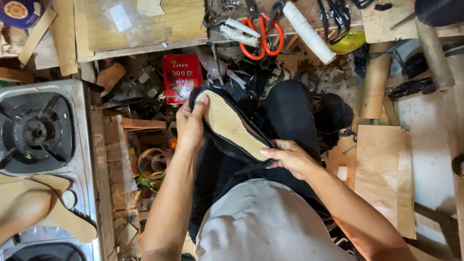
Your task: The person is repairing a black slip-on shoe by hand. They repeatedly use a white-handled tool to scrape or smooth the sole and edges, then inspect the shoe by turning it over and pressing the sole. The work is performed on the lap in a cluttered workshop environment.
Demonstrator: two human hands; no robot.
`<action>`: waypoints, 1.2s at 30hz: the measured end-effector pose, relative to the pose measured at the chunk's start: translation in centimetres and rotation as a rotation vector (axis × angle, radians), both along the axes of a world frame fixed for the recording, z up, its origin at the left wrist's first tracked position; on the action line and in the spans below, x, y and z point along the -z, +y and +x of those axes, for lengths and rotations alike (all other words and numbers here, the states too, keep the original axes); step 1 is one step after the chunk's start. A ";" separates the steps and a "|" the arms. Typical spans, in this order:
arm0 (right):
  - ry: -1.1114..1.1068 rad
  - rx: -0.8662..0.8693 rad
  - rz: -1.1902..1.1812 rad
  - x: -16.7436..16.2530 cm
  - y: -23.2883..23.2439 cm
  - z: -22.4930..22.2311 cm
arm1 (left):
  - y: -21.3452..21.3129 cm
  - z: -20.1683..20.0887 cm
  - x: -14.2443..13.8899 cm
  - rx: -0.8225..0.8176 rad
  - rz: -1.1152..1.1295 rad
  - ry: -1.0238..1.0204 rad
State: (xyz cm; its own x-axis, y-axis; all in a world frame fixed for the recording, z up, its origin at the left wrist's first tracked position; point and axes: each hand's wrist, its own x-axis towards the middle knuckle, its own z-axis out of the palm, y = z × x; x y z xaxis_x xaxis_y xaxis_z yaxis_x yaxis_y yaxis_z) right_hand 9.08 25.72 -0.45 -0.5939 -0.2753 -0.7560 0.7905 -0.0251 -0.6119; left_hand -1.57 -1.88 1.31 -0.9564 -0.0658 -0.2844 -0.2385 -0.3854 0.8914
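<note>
red tin (182, 77) on littered floor below bench (145, 29) edge | left hand (191, 126), right hand (288, 157) clamped on shoe (232, 126)

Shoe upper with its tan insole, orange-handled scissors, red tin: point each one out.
shoe upper (232, 126): head view, on the tan insole face, held between both hands.
orange-handled scissors (263, 41): head view, on the orange handle loops.
red tin (181, 77): head view, on its red front face.

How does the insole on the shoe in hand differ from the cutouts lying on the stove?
The insole is pale cream, fixed into a black shoe upper, held by the left hand and right hand. The cutouts are darker tan, loose, overlapping on the stove, untouched. Both are sole-shaped.
</note>
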 end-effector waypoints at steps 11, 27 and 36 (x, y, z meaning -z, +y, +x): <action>-0.086 -0.013 -0.138 1.2 -0.4 3.2 | -1.6 1.8 1.9 0.138 0.025 0.057; 0.784 -0.314 0.750 -8.6 -4.2 -1.5 | -0.6 2.5 1.5 0.377 -0.059 0.034; 1.620 -0.210 0.996 -12.5 -6.2 -17.1 | 0.1 2.7 -1.4 0.481 -0.110 0.042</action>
State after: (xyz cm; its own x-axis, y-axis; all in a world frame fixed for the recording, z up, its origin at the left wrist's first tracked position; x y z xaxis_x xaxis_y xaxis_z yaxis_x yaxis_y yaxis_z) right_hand -7.98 19.56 12.07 -0.8097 -0.3053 0.5013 -0.5262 0.7559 -0.3896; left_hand 1.14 -1.79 2.66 -0.8965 0.3582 -0.2608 -0.3288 -0.1434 0.9334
